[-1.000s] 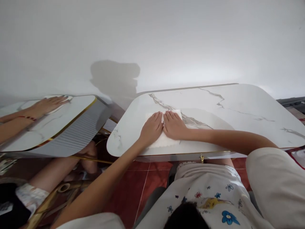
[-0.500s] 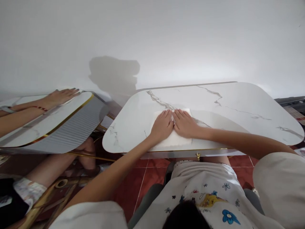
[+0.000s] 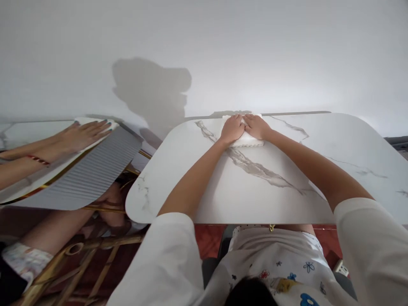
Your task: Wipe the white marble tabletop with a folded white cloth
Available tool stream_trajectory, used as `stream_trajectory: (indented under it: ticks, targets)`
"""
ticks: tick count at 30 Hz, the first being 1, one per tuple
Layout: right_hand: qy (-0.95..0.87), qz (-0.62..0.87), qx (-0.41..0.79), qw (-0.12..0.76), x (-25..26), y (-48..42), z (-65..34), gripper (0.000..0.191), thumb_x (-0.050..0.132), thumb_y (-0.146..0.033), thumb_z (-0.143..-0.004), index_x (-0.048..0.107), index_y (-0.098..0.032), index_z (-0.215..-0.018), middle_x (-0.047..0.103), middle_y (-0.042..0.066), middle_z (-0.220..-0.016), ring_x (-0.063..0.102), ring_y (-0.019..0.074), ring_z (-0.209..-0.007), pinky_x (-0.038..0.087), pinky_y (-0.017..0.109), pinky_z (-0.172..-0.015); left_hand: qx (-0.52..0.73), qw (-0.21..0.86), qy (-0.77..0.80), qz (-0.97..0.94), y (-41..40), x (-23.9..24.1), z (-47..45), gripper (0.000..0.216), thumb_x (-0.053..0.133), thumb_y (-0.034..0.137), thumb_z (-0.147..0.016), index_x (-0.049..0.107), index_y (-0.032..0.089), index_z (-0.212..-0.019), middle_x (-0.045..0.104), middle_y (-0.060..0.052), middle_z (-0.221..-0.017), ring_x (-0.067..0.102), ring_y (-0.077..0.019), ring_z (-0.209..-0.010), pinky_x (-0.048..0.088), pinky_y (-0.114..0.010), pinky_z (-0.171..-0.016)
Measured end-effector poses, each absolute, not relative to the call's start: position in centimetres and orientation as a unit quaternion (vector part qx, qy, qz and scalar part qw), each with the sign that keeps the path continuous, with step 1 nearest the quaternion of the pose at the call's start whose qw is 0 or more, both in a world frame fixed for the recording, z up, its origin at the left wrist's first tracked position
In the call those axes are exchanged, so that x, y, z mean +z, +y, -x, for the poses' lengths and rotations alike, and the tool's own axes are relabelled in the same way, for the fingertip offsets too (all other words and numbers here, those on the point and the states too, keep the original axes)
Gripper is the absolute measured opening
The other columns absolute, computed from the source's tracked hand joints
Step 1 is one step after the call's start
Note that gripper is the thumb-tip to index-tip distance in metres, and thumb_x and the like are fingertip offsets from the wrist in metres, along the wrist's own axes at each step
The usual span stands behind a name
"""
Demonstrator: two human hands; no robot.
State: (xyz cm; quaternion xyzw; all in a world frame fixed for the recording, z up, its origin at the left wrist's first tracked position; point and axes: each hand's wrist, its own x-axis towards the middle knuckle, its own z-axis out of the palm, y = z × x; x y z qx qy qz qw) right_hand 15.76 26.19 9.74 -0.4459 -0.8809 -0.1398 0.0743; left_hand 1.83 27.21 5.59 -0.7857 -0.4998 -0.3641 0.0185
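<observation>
Both my hands lie palm down, side by side, on a white cloth (image 3: 251, 141) near the far edge of a white marble-patterned tabletop (image 3: 178, 178). My left hand (image 3: 233, 127) covers the cloth's left part, its fingers stretched forward. Close beside it, my right hand (image 3: 256, 126) presses flat on the right part. The thumbs almost meet in the middle. A ruffled near edge of the cloth shows below my hands. Both palms and the cloth beneath them are hidden.
A white wall (image 3: 255, 51) stands right behind the tabletop. To the left, another person's hands (image 3: 79, 136) rest on a white cloth atop a second marble-patterned table with a grey ribbed side (image 3: 95, 170). Below it is a bamboo frame (image 3: 86, 255). A small gold knob (image 3: 271, 228) shows at the front.
My two hands and the cloth have slid away from me, from the near middle of the tabletop to its far edge. The other person's hands have shifted slightly too.
</observation>
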Motion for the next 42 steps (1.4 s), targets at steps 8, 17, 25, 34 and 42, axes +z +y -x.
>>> stream_trajectory:
  ticks: [8,17,25,34,42]
  targets:
    - [-0.862,0.482,-0.122,0.098,10.9,30.5,-15.8,0.046,0.032,-0.026,-0.093,0.054,-0.011,-0.131,0.06,0.014,-0.132,0.055,0.0312,-0.118,0.04,0.044,-0.097,-0.371,0.004,-0.522,0.768,31.7,6.8,-2.1,0.034,0.034,0.017,-0.089,0.065,0.016,-0.102,0.068,-0.012,-0.109,0.06,-0.0274,-0.106,0.045,-0.041,-0.095]
    - [-0.874,0.453,-0.148,0.093,10.5,29.0,-15.9,0.05,0.029,-0.022,-0.094,0.046,-0.004,-0.136,0.049,0.017,-0.142,0.044,0.0286,-0.13,0.029,0.042,-0.107,-0.374,0.036,-0.495,0.784,30.3,6.1,-2.0,0.037,0.032,0.015,-0.088,0.058,0.013,-0.115,0.063,-0.014,-0.119,0.054,-0.0266,-0.116,0.039,-0.041,-0.103]
    - [-0.875,0.455,-0.145,0.077,9.0,23.1,-16.3,0.057,0.028,-0.024,-0.093,0.035,0.003,-0.143,0.037,0.021,-0.151,0.032,0.0309,-0.139,0.023,0.044,-0.112,-0.347,0.039,-0.501,0.792,24.3,4.6,-2.3,0.048,0.031,0.017,-0.09,0.046,0.003,-0.133,0.048,-0.02,-0.142,0.041,-0.0283,-0.133,0.028,-0.042,-0.113]
    - [-0.875,0.454,-0.148,0.076,6.5,10.1,-16.1,0.06,0.023,-0.027,-0.093,0.035,0.002,-0.144,0.036,0.02,-0.152,0.031,0.031,-0.141,0.023,0.046,-0.114,-0.352,0.02,-0.485,0.8,11.9,1.7,-1.2,0.052,0.029,0.026,-0.091,0.042,0.011,-0.139,0.046,-0.013,-0.145,0.037,-0.0269,-0.138,0.028,-0.045,-0.116]
    - [-0.87,0.469,-0.124,0.089,5.1,1.6,-18.1,0.062,0.027,-0.031,-0.092,0.035,-0.007,-0.148,0.037,0.014,-0.152,0.03,0.0279,-0.142,0.027,0.047,-0.116,-0.329,-0.028,-0.494,0.805,3.0,0.3,-3.1,0.057,0.027,0.033,-0.092,0.034,0.013,-0.146,0.036,-0.014,-0.153,0.027,-0.0278,-0.144,0.024,-0.048,-0.118]
